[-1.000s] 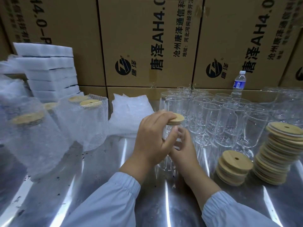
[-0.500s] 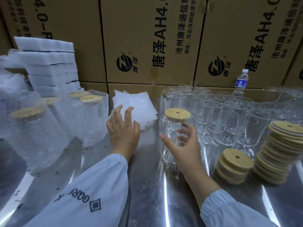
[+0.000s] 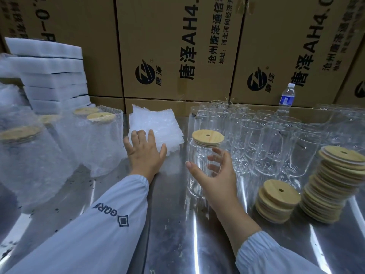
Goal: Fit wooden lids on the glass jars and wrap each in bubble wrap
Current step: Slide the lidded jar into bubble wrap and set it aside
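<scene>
A clear glass jar (image 3: 197, 155) stands on the steel table with a round wooden lid (image 3: 207, 137) seated on its mouth. My right hand (image 3: 216, 174) curls around the jar's right side, thumb in front and fingers seen through the glass. My left hand (image 3: 145, 153) lies flat, fingers straight, on the near edge of a stack of bubble wrap sheets (image 3: 158, 127). Several open lidless jars (image 3: 262, 139) crowd the back right. Two stacks of wooden lids (image 3: 276, 200) (image 3: 331, 184) stand at the right.
Several jars wrapped in bubble wrap (image 3: 100, 139) with lids on stand at the left. White foam slabs (image 3: 49, 76) are piled behind them. Cardboard boxes (image 3: 177, 46) wall off the back, with a water bottle (image 3: 287, 95) in front of them.
My left hand left the lid after pressing it onto the jar and moved left to the bubble wrap stack. My right hand stayed on the jar.
</scene>
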